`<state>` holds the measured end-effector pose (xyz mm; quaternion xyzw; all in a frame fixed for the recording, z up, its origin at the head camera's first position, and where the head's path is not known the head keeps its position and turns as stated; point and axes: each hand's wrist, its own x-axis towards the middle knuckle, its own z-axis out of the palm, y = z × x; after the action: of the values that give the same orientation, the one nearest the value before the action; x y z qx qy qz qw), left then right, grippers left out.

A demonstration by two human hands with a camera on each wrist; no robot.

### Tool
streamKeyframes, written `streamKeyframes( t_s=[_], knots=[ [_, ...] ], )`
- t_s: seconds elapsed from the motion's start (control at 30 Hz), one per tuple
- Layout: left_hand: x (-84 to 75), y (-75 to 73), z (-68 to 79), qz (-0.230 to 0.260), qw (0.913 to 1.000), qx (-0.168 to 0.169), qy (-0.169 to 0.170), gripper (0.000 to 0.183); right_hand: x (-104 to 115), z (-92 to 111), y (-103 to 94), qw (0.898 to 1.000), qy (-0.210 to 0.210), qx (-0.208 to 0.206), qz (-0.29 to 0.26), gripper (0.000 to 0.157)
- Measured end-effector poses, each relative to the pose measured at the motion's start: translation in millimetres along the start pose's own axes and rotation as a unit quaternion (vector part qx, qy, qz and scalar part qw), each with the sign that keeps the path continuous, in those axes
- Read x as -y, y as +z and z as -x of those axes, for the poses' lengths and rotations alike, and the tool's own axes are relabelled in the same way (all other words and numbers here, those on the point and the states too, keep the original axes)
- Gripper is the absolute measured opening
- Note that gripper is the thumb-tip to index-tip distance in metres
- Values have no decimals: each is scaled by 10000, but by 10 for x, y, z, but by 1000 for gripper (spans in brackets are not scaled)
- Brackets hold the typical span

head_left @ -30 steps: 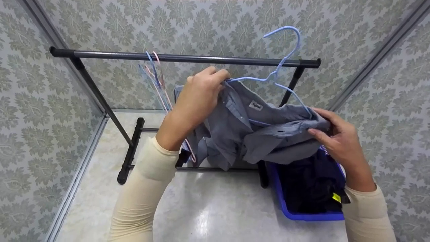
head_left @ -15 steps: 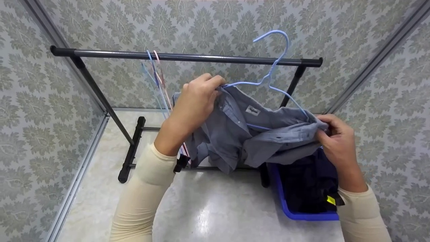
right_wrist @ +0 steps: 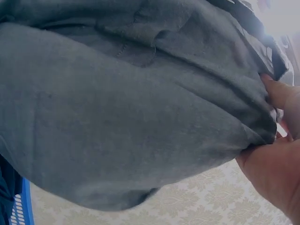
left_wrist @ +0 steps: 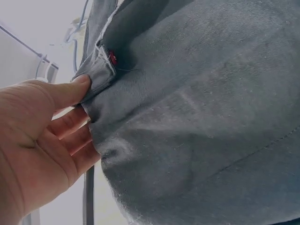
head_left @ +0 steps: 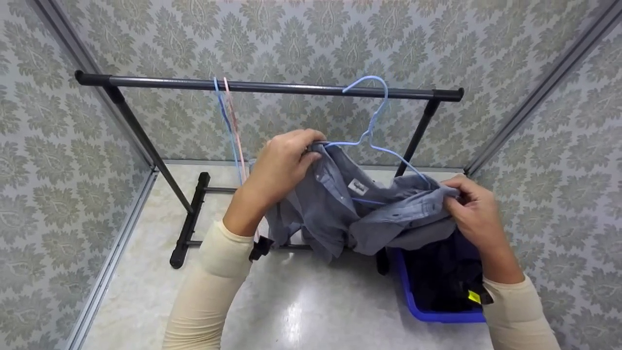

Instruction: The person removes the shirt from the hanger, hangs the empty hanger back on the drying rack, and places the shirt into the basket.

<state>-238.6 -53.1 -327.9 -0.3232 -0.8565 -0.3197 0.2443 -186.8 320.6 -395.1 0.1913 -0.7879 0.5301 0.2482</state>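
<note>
Both hands grip cloth: the left hand (head_left: 286, 165), at frame centre, pinches one shoulder of a grey woven button-front garment (head_left: 384, 223); the right hand (head_left: 474, 211), right of centre, pinches the other. Inside the garment sits a light-blue wire hanger (head_left: 370, 131), its hook overlapping a dark metal clothes rack (head_left: 286, 87); contact cannot be determined. Blue and pink hangers (head_left: 231, 112) hang upper left. Lower right, a blue plastic basket (head_left: 413, 306) holds dark fabric (head_left: 437, 277).

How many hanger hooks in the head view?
3. A periwinkle hook above the grey garment; a blue hook and a pink hook side by side on the left half of the rack bar. Others could be hidden behind those two.
</note>
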Motion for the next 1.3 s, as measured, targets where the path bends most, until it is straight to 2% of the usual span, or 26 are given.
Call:
streamKeyframes(
  t_s=[0.2,0.33,0.57,1.07,1.2,1.3],
  knots=[
    [24,76,37,217,9996,-160,-53,26,-16,38,10,9980,109,-151,602,25],
    [22,131,42,391,9986,-339,-79,26,-32,55,24,9972,18,-166,732,26],
    [-25,224,44,435,9988,-210,1,22,-48,89,79,9953,-128,-109,954,30],
    [-141,338,-5,325,9987,-94,383,21,-46,112,171,9940,-280,-90,1056,34],
    [-118,360,24,254,9983,-219,478,21,-68,117,182,9948,-252,66,983,33],
    [-91,365,53,215,9981,-320,478,20,-78,113,163,9967,-275,377,666,34]
  ],
)
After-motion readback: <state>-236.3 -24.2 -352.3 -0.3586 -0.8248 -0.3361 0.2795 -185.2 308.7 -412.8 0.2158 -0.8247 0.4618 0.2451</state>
